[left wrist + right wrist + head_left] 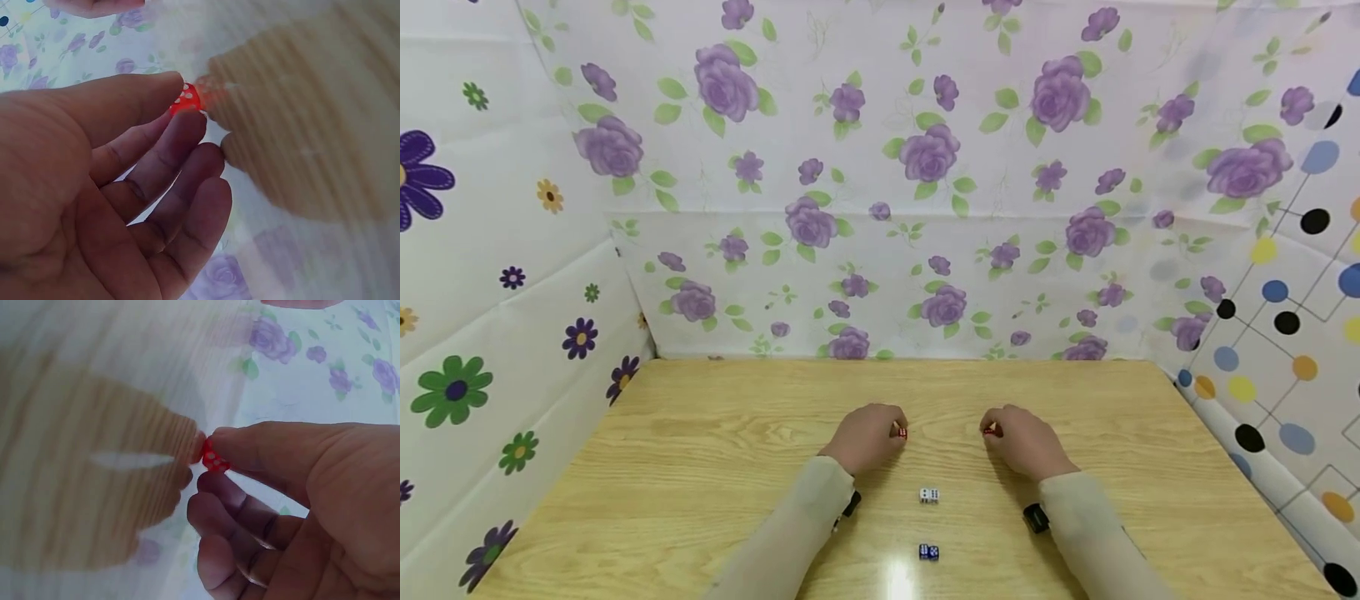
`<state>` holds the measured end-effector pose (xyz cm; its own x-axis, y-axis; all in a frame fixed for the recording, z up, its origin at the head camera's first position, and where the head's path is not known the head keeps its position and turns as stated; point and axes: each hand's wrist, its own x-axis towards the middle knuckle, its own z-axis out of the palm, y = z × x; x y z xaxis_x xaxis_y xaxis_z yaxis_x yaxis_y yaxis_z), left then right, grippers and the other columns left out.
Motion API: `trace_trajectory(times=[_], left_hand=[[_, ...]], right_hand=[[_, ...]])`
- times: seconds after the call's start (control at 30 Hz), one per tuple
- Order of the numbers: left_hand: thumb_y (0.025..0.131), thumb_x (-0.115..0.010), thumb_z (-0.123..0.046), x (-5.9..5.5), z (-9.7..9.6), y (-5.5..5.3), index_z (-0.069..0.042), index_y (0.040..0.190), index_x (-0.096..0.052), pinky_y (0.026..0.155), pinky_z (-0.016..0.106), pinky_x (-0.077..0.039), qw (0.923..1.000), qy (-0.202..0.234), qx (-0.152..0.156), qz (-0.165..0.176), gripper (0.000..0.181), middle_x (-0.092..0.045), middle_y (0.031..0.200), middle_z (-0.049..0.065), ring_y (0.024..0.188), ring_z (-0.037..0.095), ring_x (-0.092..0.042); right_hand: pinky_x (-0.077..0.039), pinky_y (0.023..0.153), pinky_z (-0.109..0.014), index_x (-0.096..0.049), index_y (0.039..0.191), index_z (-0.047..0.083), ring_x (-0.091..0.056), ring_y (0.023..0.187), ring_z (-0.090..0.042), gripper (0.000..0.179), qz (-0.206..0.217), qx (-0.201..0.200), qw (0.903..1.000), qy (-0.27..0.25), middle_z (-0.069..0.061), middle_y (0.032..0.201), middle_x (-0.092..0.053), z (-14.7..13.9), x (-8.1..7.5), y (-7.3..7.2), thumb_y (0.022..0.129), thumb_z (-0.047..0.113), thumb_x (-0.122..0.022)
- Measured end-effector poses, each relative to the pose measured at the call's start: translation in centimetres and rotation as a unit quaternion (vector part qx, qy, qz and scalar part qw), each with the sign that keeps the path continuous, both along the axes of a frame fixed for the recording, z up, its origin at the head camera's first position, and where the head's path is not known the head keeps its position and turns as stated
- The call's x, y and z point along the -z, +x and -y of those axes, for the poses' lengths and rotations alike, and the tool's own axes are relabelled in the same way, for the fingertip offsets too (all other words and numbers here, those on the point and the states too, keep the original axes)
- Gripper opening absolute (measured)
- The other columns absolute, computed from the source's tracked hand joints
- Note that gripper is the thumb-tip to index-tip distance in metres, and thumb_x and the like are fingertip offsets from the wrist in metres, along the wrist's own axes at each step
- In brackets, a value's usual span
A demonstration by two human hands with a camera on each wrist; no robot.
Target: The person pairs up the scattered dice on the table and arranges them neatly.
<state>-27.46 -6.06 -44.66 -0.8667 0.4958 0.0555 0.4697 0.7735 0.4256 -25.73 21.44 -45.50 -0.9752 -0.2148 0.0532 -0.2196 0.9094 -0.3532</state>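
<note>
I viewed a pale wooden worktop [700,467] with fine grain running across it and a bright glare [900,577] on its glossy finish near the front. A white rear cloth [865,142] printed with purple roses rose behind its far edge; a left cloth [512,192] bore daisy-like flowers, and a right cloth [1247,358] bore coloured dots joined by thin lines.

The left hand [863,438] held its grip pinched on a red die [902,432] between thumb and fingertips; the right hand [1024,442] likewise pinched a second red die [989,431]. Both cubes were small, with white pips. I could not tell whether either touched the wood. Pale sleeves covered both forearms.

Two white dice [928,496] with dark pips sat side by side nearer the front, and two blue dice [928,552] with pale pips sat nearer still. Bare grain separated the two hands, extended beyond them to the far edge, and spread widely outside each arm toward the side edges.
</note>
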Motion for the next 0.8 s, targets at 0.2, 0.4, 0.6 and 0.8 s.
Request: trace_trajectory(times=[0.2, 0.4, 0.6, 0.8], left_hand=[[0.096, -0.072, -0.013, 0.0, -0.1, 0.3, -0.017, 0.092, -0.076, 0.071, 0.031, -0.051, 1.0000, -0.001, 0.000, -0.008, 0.007, -0.066, 0.084, -0.008, 0.074, 0.008, -0.057], [0.096, -0.071, -0.011, 0.0, -0.3, 0.9, -0.016, 0.089, -0.077, 0.075, 0.032, -0.054, 0.9998, -0.014, -0.001, -0.016, 0.010, -0.069, 0.087, -0.006, 0.081, 0.010, -0.062], [0.096, -0.072, -0.012, -0.1, -1.0, 1.3, -0.017, 0.088, -0.076, 0.074, 0.030, -0.052, 0.9993, -0.034, 0.009, -0.014, 0.010, -0.068, 0.087, -0.007, 0.080, 0.009, -0.059], [0.094, -0.073, -0.011, -0.2, -1.0, 1.4, -0.017, 0.089, -0.074, 0.070, 0.029, -0.050, 0.9994, -0.029, 0.019, -0.006, 0.008, -0.064, 0.084, -0.008, 0.075, 0.008, -0.055]], right_hand=[[-0.053, 0.073, -0.041, -0.075, 0.097, 0.015, -0.060, 0.079, -0.014, 0.003, 0.012, -0.003, 0.9999, 0.002, 0.002, 0.089, -0.067, 0.3, -0.3, 0.1, 0.095, 0.017, -0.076], [-0.052, 0.073, -0.041, -0.072, 0.093, 0.016, -0.058, 0.077, -0.013, 0.004, 0.016, -0.012, 0.9998, 0.002, 0.003, 0.087, -0.066, 0.5, -0.3, 0.4, 0.094, 0.015, -0.076], [-0.050, 0.072, -0.038, -0.071, 0.092, 0.018, -0.055, 0.074, -0.012, 0.007, 0.022, -0.019, 0.9996, -0.003, 0.005, 0.082, -0.063, 0.7, 0.0, 0.4, 0.094, 0.014, -0.076], [-0.048, 0.070, -0.038, -0.070, 0.097, 0.015, -0.053, 0.071, -0.013, 0.008, 0.035, -0.033, 0.9987, -0.013, 0.004, 0.080, -0.061, 1.0, -0.3, 0.5, 0.094, 0.013, -0.076]])
